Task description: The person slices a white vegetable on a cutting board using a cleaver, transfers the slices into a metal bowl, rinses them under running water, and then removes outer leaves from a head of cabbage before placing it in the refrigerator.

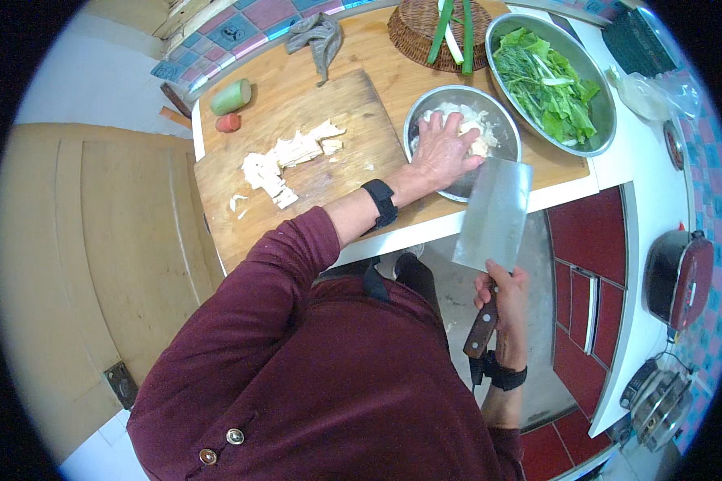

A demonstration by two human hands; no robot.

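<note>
My left hand (442,150) reaches into a round metal bowl (511,144), fingers spread over pale sliced pieces (487,123). What lies beneath the palm is hidden. My right hand (505,294) grips the wooden handle of a cleaver (494,216). Its broad blade points up and away from me, and the tip overlaps the bowl's near rim in view. Left of the bowl, a wooden cutting board (337,186) carries a ragged row of cream-coloured cut strips (289,153). A few stray bits lie near the board's front left.
A green vegetable piece (231,97) and an orange-red stub (228,122) sit at the board's far left. Behind are a grey cloth (316,39) and a wicker basket (406,36) with green onion stalks (451,36). A metal basin (607,135) of leafy greens stands right.
</note>
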